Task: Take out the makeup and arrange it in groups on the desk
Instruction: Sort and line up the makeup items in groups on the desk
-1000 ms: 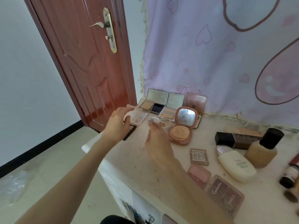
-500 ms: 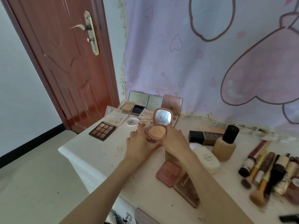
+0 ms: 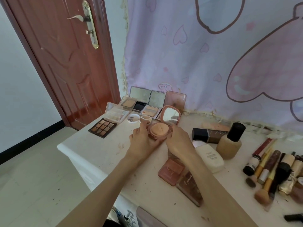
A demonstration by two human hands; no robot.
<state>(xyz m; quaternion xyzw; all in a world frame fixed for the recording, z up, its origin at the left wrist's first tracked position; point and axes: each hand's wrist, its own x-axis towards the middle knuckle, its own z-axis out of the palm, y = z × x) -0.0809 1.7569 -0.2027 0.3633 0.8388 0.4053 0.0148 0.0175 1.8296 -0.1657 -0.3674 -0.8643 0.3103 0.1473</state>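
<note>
**Seating the open compact among the powders**

The round pink compact (image 3: 161, 127) is held from both sides on the desk (image 3: 98, 149), its mirrored lid standing up and its puff showing in the base. The left hand (image 3: 142, 141) is curled round the left edge of the base, thumb near the rim; the right hand (image 3: 177, 142) is curled against the right edge, though how far its fingers wrap underneath cannot be made out from this angle. The compact sits just in front of the row of opened palettes (image 3: 147, 104) propped against the curtain, beside the small white jar lid (image 3: 133, 118).

The step is best done by keeping the base flat and low while it is slid or set down, so that the hinged lid is not tipped shut and the loose puff is not shaken out. The grip should be kept on the base alone, not on the mirror. A gap should be left to the little open pot (image 3: 145, 119) behind the left fingers, which looks easily knocked. The nine-pan eyeshadow palette (image 3: 103, 128) to the left need not be disturbed.
</note>
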